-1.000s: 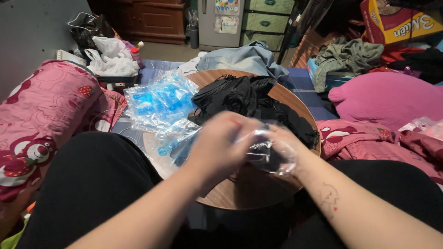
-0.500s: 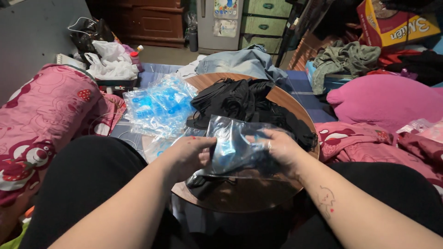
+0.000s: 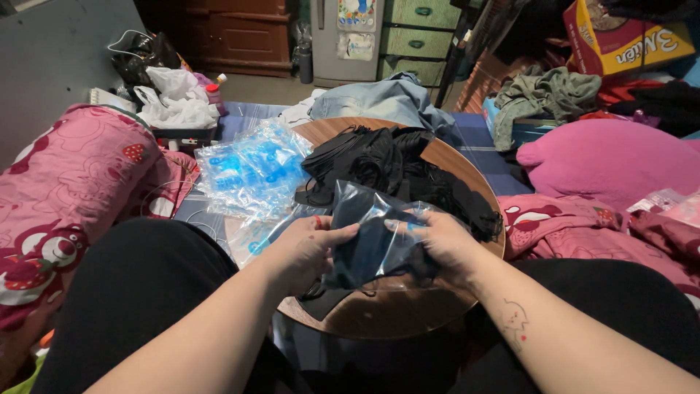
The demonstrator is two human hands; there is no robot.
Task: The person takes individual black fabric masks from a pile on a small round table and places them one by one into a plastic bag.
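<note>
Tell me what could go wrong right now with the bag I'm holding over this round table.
The clear plastic bag is thin, and both the left hand and right hand pinch it, so it might tear or let the black item inside slip out. The pile of black items reaches the round table rim on the right, so a nudge could push some off.

Black mask heap (image 3: pixel 394 171) & blue packets (image 3: pixel 251 168) crowding round table (image 3: pixel 379 317); near edge bare.

Setting: lived-in home room, cluttered. Evidence: pink printed bedding (image 3: pixel 65 197), pink pillow (image 3: pixel 612 157), wooden dresser (image 3: pixel 233 33), green drawer unit (image 3: pixel 419 33), loose clothes heaps (image 3: pixel 543 95), low round wooden table (image 3: pixel 408 306) at floor level.
</note>
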